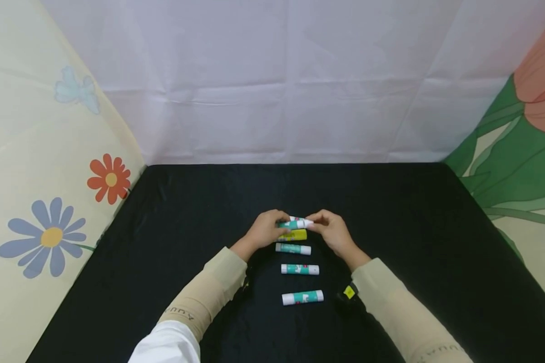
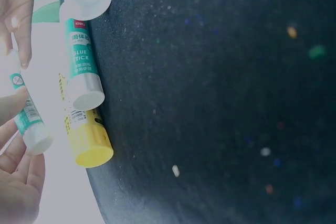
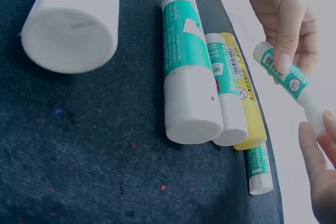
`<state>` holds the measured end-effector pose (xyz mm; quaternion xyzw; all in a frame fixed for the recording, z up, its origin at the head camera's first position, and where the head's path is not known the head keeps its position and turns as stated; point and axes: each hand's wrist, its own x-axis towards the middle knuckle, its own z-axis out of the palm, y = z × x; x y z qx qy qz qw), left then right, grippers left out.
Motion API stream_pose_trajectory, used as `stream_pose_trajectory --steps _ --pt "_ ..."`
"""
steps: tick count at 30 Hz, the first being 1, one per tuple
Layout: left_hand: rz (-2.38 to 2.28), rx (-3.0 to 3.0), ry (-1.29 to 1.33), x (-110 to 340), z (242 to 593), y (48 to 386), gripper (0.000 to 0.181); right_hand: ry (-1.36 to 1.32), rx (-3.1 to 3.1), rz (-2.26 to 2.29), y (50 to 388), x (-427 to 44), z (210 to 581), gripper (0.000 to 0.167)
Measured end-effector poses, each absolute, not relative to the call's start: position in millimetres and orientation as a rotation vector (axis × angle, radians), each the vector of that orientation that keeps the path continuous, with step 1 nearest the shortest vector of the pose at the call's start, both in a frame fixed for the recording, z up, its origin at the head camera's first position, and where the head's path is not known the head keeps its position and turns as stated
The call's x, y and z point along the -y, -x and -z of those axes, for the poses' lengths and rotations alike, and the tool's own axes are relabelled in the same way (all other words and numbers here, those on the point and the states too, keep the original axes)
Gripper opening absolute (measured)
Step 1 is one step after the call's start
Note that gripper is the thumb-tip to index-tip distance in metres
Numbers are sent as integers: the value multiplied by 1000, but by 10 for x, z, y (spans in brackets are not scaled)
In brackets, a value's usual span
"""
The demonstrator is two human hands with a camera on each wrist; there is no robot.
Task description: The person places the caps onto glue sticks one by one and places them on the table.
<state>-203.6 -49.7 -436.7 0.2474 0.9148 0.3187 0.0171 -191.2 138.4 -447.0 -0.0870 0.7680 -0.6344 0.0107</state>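
Note:
Over the black table, both hands hold one green-and-white glue stick (image 1: pixel 292 225), raised and tilted in the right wrist view. My left hand (image 1: pixel 266 229) grips its labelled barrel between thumb and fingers. Fingers of my right hand (image 1: pixel 332 231) pinch its white end; whether that end is a separate cap, I cannot tell. Just below the hands lies a yellow glue stick (image 1: pixel 300 235). Closer to me, green-and-white glue sticks lie in a column: one (image 1: pixel 293 249), another (image 1: pixel 300 269) and the nearest (image 1: pixel 302 297). One more glue stick (image 3: pixel 259 166) lies beyond the yellow one.
A black cloth (image 1: pixel 200 201) covers the table. A white sheet (image 1: pixel 281 91) hangs behind its far edge. Flower-printed cloth hangs at the left (image 1: pixel 36 151) and right (image 1: pixel 527 166). A black-and-yellow wrist device (image 1: pixel 348 291) sits under the right cuff.

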Motion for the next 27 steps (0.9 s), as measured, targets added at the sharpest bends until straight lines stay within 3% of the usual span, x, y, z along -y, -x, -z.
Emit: stream_pose_trajectory --steps 27 --pt "-890 -2923 -770 445 4394 1962 17 284 -2553 1846 1851 -1372 4569 13"
